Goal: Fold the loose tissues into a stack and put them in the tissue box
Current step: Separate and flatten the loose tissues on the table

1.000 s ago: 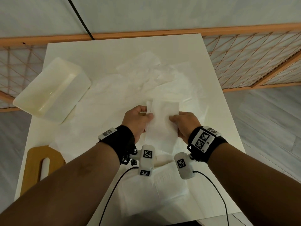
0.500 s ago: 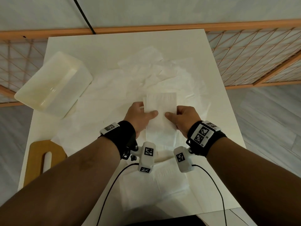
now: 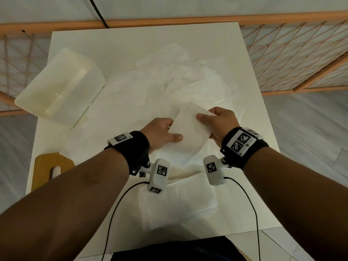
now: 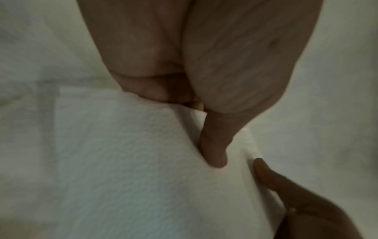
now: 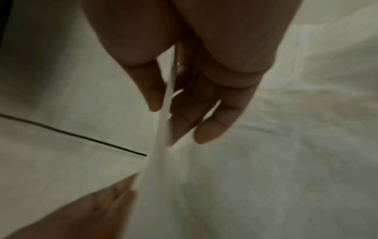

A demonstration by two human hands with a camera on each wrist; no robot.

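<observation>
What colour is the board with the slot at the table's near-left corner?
The board is light brown, wood-toned; the head view shows it best.

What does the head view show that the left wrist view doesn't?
Head only: the open tissue box at the table's far left, the wooden board at the near left edge, the loose tissues spread behind the hands, the folded stack near the body, and both wristbands.

Left wrist only: the left thumb pressed into the folded tissue, close up.

Both: the left hand and right hand pinching that tissue from opposite sides.
</observation>
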